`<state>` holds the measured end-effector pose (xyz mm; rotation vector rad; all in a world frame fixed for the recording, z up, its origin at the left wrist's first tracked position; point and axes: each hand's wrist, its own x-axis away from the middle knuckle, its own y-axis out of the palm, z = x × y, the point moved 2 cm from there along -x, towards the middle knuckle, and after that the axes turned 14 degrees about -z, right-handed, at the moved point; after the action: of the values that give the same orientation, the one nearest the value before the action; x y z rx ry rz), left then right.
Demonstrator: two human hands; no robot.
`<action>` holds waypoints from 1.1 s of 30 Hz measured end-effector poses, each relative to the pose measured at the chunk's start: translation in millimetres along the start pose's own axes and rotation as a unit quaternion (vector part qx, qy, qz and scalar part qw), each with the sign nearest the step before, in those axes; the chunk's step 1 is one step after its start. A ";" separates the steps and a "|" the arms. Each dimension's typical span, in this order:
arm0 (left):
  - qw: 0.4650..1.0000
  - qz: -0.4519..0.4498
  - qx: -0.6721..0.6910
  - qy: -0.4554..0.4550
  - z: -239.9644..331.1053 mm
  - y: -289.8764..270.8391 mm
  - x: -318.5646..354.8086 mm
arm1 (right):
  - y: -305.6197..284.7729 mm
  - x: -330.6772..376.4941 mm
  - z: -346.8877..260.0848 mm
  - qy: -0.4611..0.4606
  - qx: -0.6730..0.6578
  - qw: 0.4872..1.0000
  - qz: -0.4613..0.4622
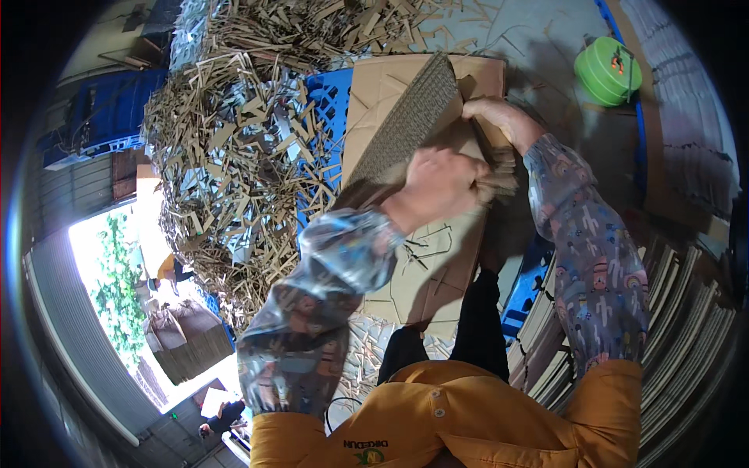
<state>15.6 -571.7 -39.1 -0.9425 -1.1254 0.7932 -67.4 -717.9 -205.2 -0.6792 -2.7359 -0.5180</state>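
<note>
A stack of brown corrugated cardboard sheets (pixel 409 117) stands tilted on a flat cardboard sheet (pixel 437 265), its fluted edges facing up and left. My right hand (pixel 507 121) is closed on the stack's far right side, fingertips curled at its edge. Slightly blurred by motion, my left hand (pixel 441 183) crosses in front of the stack in a closed grip. Ragged cardboard strips (pixel 499 175) stick out to the right of its fingers. Patterned sleeve covers run up both forearms.
Cardboard scraps (pixel 234 156) lie heaped on the left and at the back. Under the flat sheet is a blue plastic pallet (pixel 328 97). A green round container (pixel 607 72) stands at the far right. Stacked sheets (pixel 663 312) fill the near right. Another person (pixel 222 417) is at lower left.
</note>
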 end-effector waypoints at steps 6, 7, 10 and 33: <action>0.981 0.127 0.119 0.088 -12.1 -24.0 30.6 | -15.5 4.9 19.3 0.100 -0.087 0.990 -0.053; 0.982 0.189 -0.011 -0.010 -1.1 -6.4 33.1 | -18.2 9.3 20.1 0.089 -0.086 0.991 -0.051; 0.957 0.226 -0.095 -0.156 -5.6 25.3 45.6 | -22.4 20.0 27.2 -0.101 -0.063 0.989 -0.088; 0.980 0.154 0.097 -0.077 -24.4 10.0 59.9 | -73.0 43.4 -28.9 0.172 -0.057 0.950 -0.255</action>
<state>53.8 -519.4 -29.3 -0.9126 -1.0243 1.2250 -135.3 -772.6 -184.3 0.1138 -2.5374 -0.8232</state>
